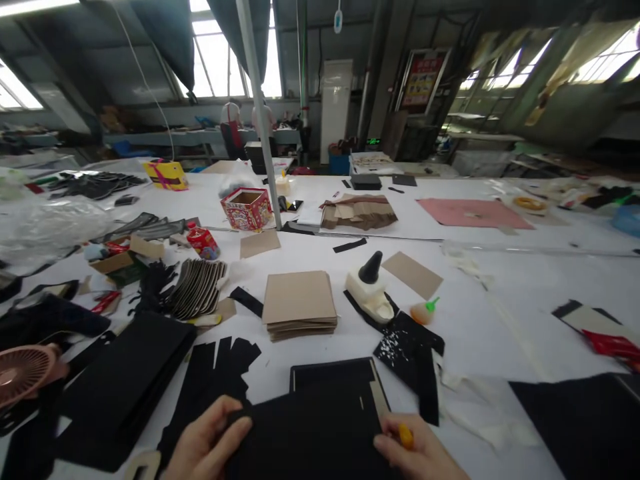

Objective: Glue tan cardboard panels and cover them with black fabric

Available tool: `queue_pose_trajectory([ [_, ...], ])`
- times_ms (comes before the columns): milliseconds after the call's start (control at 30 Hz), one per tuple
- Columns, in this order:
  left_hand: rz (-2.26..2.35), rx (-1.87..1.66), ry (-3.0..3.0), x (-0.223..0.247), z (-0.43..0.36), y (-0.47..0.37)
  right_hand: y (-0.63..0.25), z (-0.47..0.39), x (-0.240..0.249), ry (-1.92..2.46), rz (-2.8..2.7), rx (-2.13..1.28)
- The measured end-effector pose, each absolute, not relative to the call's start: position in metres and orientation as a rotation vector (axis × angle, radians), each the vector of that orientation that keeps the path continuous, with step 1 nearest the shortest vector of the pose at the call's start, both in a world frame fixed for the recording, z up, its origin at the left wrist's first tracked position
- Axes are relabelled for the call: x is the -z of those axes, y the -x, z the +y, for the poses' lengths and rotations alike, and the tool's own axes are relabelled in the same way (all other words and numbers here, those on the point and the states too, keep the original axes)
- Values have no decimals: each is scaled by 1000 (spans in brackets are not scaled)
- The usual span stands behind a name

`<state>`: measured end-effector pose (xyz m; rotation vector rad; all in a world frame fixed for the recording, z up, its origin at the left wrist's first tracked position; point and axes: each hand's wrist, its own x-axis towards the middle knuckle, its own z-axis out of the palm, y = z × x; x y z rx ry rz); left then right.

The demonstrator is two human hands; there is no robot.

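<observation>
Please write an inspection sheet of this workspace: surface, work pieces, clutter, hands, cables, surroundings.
Surface: white table, large, covered with material.
Work pieces: black panel lies flat at the near edge, under both hands.
Clutter: stack of brown card squares, glue bottle with black cap, red printed box, pink fan, black cut pieces, pink sheet.
Hands: left hand presses the panel's left edge; right hand rests on its right edge, with a small orange thing in the fingers.
Cables: white cable hangs from the roof.
Surroundings: workshop hall with roof windows; two people stand at a far bench.
</observation>
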<state>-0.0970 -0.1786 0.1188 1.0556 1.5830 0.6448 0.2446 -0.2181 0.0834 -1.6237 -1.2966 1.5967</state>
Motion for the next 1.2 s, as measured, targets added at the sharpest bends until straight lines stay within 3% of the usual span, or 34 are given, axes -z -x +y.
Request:
queue_pose_trajectory([
  [167, 1379, -646, -884, -60, -168, 52, -256, -232, -21, 1754, -951, -1553],
  [367, 1519, -598, -1036, -9, -168, 36, -271, -220, -7, 1946, -1009, -1444],
  [533, 1629, -534, -1103, -2, -161, 26, -283, -198, 1, 1992, -1272, -1205],
  [967, 1745, -478, -1084, 6, -159, 22, -280, -191, 2, 2163, -1383, -1073],
  [1200, 1793, -657, -1633, 2, -168, 16, -292, -192, -16, 2178, -1535, -905],
])
